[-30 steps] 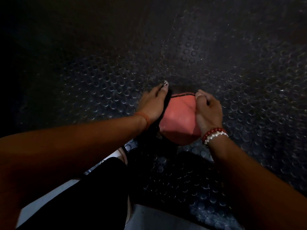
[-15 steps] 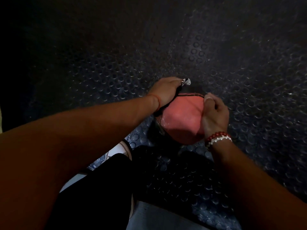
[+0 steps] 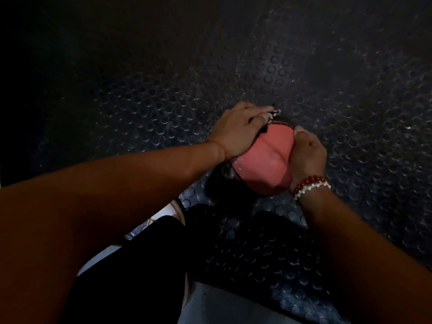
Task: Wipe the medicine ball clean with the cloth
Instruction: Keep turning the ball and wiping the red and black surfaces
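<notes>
At centre frame, the left hand [image 3: 236, 132] gripped the cloth [image 3: 275, 112] against the pink medicine ball [image 3: 264, 164], which the right hand [image 3: 307, 155] clasped.

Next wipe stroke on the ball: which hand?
Left. The left hand holds the cloth on the upper left of the medicine ball; the right hand grips its right side, likely steadying it.

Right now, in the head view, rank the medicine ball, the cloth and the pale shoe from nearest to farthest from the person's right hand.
1. The medicine ball: the right hand holds its right side.
2. The cloth: across the ball, under the left hand.
3. The pale shoe: well away, at lower left.
</notes>
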The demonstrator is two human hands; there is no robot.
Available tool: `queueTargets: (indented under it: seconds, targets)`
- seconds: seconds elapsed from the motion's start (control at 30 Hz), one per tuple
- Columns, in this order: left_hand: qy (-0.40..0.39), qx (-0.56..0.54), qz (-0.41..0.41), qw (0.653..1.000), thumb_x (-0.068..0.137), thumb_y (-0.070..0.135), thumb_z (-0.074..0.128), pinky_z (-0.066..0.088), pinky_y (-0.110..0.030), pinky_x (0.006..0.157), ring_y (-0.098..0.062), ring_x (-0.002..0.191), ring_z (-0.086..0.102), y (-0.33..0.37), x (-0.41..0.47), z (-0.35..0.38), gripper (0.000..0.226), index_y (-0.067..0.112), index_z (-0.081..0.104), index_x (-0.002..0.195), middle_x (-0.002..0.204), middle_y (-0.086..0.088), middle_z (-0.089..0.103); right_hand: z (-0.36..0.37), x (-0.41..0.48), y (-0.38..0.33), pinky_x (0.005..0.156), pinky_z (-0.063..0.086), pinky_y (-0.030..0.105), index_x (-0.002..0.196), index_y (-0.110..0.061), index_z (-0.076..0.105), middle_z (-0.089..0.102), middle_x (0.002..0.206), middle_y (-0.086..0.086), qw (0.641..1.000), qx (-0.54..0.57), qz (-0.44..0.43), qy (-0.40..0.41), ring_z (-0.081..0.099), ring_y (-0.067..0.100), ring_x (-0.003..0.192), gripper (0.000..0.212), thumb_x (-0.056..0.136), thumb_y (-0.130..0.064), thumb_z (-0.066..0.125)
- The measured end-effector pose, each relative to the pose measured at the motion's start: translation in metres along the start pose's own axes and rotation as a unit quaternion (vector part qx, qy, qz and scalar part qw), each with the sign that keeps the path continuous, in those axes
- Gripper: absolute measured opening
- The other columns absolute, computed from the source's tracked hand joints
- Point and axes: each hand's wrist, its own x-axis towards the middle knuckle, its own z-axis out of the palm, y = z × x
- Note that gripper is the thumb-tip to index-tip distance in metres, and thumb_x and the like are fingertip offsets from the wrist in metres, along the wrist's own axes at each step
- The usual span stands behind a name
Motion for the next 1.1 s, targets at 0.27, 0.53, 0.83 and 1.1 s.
queueTargets:
  seconds: [0.27,0.53,0.83,1.1]
  targets:
    - [0.068,0.023,0.075,0.995,0.096,0.042,0.044,0.029,-0.035,0.113,-0.025,0.133,0.043,-0.013,-0.036,0.009,0.044,0.029,0.056,0.136,0.143,-0.007,0.049,-0.007,0.039,-0.013,0.062,0.042,0.013,0.124,-0.003,0.058,0.064,0.120,0.014,0.983,-0.126,0.039,-0.128,0.052,0.012,0.086,0.044,0.099,-0.034,0.039]
    - [0.051,0.161,0.298,0.939,0.096,0.038,0.051,0.032,-0.045,0.113,-0.028,0.130,0.048,-0.009,-0.013,0.011,0.040,0.022,0.063,0.130,0.137,-0.017,0.056,-0.006,0.038,-0.026,0.092,0.053,0.041,0.122,-0.002,0.060,0.063,0.123,0.019,0.986,-0.069,0.081,-0.129,0.062,0.033,0.110,0.049,0.093,-0.037,0.043]
    - [0.022,-0.181,-0.158,0.970,0.095,0.048,0.049,0.031,-0.019,0.108,-0.007,0.126,0.051,-0.012,0.008,-0.004,0.043,0.028,0.063,0.130,0.134,0.006,0.060,0.003,0.037,-0.037,0.105,0.043,0.041,0.123,-0.002,0.061,0.060,0.129,0.018,0.986,-0.089,0.101,-0.100,0.056,0.032,0.119,0.056,0.093,-0.047,0.045]
    - [0.018,-0.240,-0.263,0.934,0.080,0.058,0.055,0.045,-0.039,0.106,-0.019,0.110,0.064,0.001,0.006,-0.006,0.052,0.023,0.072,0.115,0.117,0.002,0.071,-0.039,-0.006,-0.015,0.076,0.053,0.031,0.094,-0.022,0.070,0.074,0.088,-0.008,0.966,0.147,0.161,-0.138,0.066,0.010,0.083,0.024,0.093,-0.037,0.051]
